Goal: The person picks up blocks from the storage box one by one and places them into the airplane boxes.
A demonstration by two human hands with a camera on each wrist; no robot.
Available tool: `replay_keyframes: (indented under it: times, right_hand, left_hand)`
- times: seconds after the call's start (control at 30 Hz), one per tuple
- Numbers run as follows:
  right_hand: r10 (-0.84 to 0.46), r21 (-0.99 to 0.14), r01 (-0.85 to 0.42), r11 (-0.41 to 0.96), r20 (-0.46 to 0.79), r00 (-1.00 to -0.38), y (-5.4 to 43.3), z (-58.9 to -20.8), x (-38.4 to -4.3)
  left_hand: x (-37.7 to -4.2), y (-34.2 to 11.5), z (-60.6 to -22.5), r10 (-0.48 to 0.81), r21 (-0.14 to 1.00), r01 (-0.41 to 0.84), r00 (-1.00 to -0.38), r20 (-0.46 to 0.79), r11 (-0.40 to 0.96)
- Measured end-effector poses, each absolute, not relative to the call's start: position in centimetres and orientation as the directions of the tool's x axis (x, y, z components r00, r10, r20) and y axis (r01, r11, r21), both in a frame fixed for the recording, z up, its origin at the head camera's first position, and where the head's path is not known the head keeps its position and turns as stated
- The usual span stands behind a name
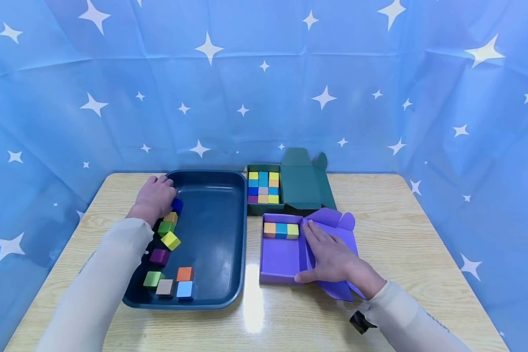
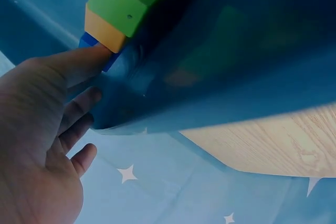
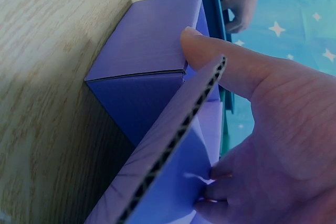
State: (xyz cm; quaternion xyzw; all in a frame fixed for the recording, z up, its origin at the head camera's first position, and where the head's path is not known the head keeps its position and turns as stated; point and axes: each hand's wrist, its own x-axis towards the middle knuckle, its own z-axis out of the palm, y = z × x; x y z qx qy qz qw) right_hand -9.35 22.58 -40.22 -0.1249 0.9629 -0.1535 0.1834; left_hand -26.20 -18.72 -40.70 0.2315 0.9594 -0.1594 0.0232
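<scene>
My left hand [image 1: 155, 198] reaches over the left rim of the dark blue tray [image 1: 211, 220]. Its thumb touches a blue cube [image 2: 88, 39], with the other fingers apart and loosely bent in the left wrist view. Beside that cube lie an orange-yellow cube [image 1: 171, 217], a green cube [image 1: 165, 228] and a yellow cube [image 1: 170, 240]. My right hand [image 1: 332, 252] rests with extended fingers on the purple cardboard box [image 1: 281, 278], along its right wall and folded-back lid. The thumb touches the box's front corner. An orange, a blue and a yellow cube [image 1: 292, 231] line its back wall.
Behind the purple box, an open green box [image 1: 264, 209] holds several coloured cubes, its lid [image 1: 305, 183] folded right. Nearer the tray's front lie purple [image 1: 159, 256], green, tan, orange and light blue cubes. Everything stands on a wooden table [image 1: 400, 230] before a starry blue cloth.
</scene>
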Motion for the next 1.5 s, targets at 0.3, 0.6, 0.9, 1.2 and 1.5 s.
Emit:
replay_keyframes:
  times: [0.3, 0.6, 0.9, 1.2, 1.5]
  right_hand:
    - [-0.298, -0.340, -0.187, 0.922, -0.313, -0.902, 22.5, -40.3, -9.4]
    - [-0.295, -0.335, -0.185, 0.924, -0.318, -0.901, 22.4, -40.1, -9.4]
    - [-0.285, -0.325, -0.176, 0.929, -0.328, -0.901, 22.4, -40.3, -9.5]
    - [-0.279, -0.317, -0.173, 0.932, -0.329, -0.902, 22.5, -40.4, -9.5]
    - [-0.288, -0.317, -0.183, 0.931, -0.324, -0.901, 22.5, -40.4, -9.5]
  left_hand:
    - [-26.5, -19.0, -40.8, 0.431, -0.251, 0.445, -0.895, -0.113, 0.859]
    - [-26.1, -17.2, -38.9, 0.472, -0.170, 0.470, -0.881, -0.036, 0.866]
    - [-23.7, -12.6, -36.5, 0.572, -0.151, 0.559, -0.818, 0.057, 0.815]
    - [-21.1, -7.4, -35.5, 0.659, -0.171, 0.639, -0.746, 0.098, 0.750]
    - [-19.4, -3.5, -35.7, 0.753, -0.161, 0.737, -0.653, 0.082, 0.657]
